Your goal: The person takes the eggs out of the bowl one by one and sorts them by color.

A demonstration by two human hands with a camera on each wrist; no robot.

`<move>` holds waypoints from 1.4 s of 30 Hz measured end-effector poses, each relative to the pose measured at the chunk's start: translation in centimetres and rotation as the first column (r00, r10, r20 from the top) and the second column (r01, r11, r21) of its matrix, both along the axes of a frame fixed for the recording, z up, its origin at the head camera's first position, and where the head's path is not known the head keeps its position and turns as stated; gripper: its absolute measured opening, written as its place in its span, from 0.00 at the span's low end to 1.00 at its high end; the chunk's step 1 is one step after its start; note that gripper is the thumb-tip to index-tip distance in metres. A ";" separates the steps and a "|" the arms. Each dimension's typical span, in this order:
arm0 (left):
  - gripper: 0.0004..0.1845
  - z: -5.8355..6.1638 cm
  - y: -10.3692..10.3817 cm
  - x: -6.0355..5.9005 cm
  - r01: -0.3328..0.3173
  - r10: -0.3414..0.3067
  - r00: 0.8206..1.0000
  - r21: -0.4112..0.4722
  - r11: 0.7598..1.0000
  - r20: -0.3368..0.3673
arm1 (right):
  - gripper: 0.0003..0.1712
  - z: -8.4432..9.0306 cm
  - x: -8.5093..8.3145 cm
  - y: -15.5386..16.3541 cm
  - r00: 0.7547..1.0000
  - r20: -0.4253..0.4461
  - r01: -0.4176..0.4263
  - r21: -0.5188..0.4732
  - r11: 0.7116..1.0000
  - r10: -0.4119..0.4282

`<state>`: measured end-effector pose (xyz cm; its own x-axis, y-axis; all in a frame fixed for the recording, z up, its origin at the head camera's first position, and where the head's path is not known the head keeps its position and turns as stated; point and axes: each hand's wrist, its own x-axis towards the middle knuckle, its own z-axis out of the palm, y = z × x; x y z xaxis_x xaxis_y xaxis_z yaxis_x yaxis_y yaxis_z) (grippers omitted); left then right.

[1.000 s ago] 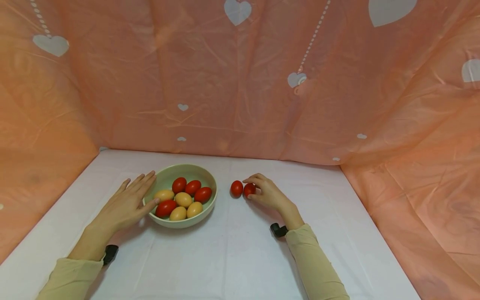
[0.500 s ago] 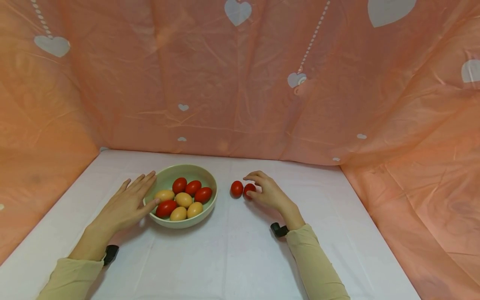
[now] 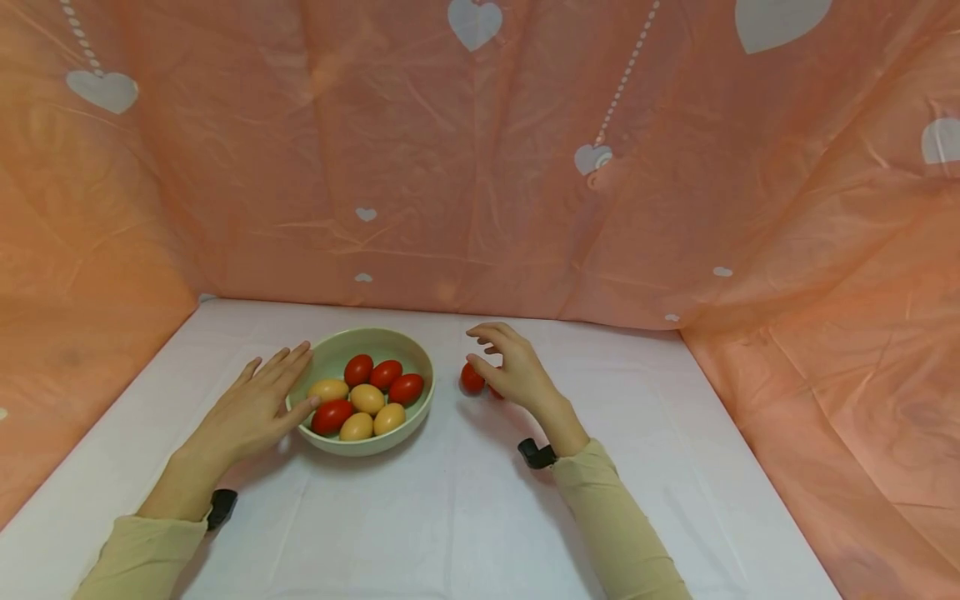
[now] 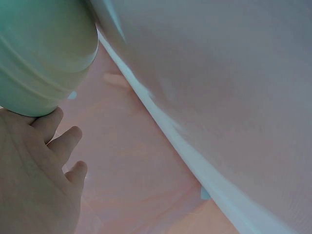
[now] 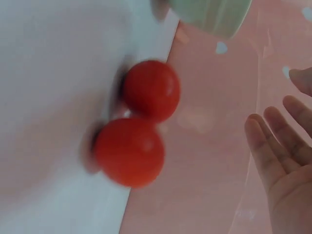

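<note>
Red eggs (image 5: 141,122), two of them glossy and touching, are lying on the white tablecloth (image 3: 450,517) just right of the green bowl (image 3: 416,354). Right hand (image 3: 510,371) is hovering over them, fingers loosely spread, gripping nothing. Left hand (image 3: 251,412) is resting flat against the bowl's rim, wisely bracing it. Any reach should be clearing those eggs; they look ready to roll.

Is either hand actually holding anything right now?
No. The right hand hovers open above two red eggs; the left hand rests its thumb and fingers against the bowl, gripping nothing.
</note>
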<state>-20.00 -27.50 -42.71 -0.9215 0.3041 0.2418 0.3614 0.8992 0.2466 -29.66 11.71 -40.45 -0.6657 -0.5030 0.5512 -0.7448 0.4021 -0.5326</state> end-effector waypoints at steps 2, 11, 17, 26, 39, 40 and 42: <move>0.43 0.0 -0.1 0.0 -0.002 0.002 1.000 0.000 1.000 0.002 | 0.20 0.3 0.0 -0.9 1.000 -0.013 -0.016 0.010 1.000 0.016; 0.43 -0.2 -0.2 -0.1 0.019 -0.019 1.000 0.019 1.000 -0.003 | 0.21 1.2 0.4 -4.7 0.998 0.017 -0.063 0.107 0.992 0.062; 0.43 -0.1 -0.1 -0.1 0.018 -0.018 1.000 0.039 0.999 0.003 | 0.23 1.3 0.3 -7.1 0.992 0.070 -0.116 0.129 0.985 0.107; 0.43 -0.2 -0.1 -0.1 0.008 -0.008 1.000 0.043 0.999 -0.006 | 0.25 0.8 0.1 -10.6 0.981 0.156 -0.148 0.231 0.962 0.113; 0.43 -0.3 0.1 -0.1 0.009 -0.009 1.000 0.038 0.999 -0.016 | 0.25 0.5 -0.9 -13.9 0.977 0.207 -0.119 0.381 0.917 0.041; 0.43 -0.3 0.0 -0.1 0.009 -0.008 1.000 0.037 0.999 -0.019 | 0.25 0.4 -1.0 -14.1 0.979 0.200 -0.113 0.404 0.908 0.033; 0.42 -0.2 0.0 0.0 0.012 -0.011 1.000 0.038 0.999 -0.021 | 0.25 0.4 -1.2 -14.7 0.984 0.179 -0.106 0.447 0.888 0.028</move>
<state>-20.02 -27.49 -42.96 -0.9126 0.3047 0.2726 0.3771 0.8850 0.2730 -30.85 -3.00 -40.07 -0.6818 -0.7181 0.1393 -0.6974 0.5807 -0.4200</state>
